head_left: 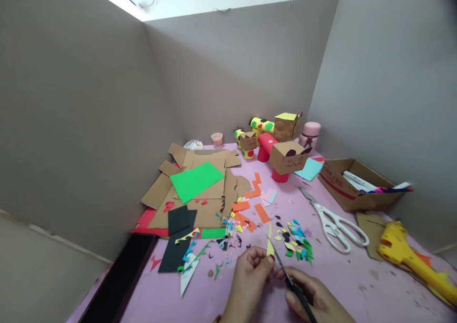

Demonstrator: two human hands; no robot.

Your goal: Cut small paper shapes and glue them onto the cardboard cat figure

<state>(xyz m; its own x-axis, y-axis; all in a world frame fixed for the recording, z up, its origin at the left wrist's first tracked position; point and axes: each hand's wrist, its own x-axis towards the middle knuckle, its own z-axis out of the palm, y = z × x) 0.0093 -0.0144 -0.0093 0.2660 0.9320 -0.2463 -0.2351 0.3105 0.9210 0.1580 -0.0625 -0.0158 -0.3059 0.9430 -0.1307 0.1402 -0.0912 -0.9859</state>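
Between the thumb and fingers of my left hand (pixel 250 277) is a small strip of yellow paper (pixel 270 247), pointing up. My right hand (pixel 310 292) grips a pair of small black-handled scissors (pixel 300 294), its blades reaching up and left beside the strip. Whether the blades touch the paper is hard to make out. Just beyond my hands lies a scatter of cut paper petals (pixel 298 242) in green, blue, yellow, pink and black. Orange paper strips (pixel 262 213) and tiny scraps (pixel 232 230) lie to the left of them.
Flattened cardboard (pixel 200 213) carries a green sheet (pixel 198 180), with black paper (pixel 174 254) in front. Cardboard-headed animal figures (pixel 287 158) stand at the back. White scissors (pixel 332 223), a pen box (pixel 357 189) and a yellow glue gun (pixel 410 256) are at right; a black phone-like slab (pixel 121 275) at left.
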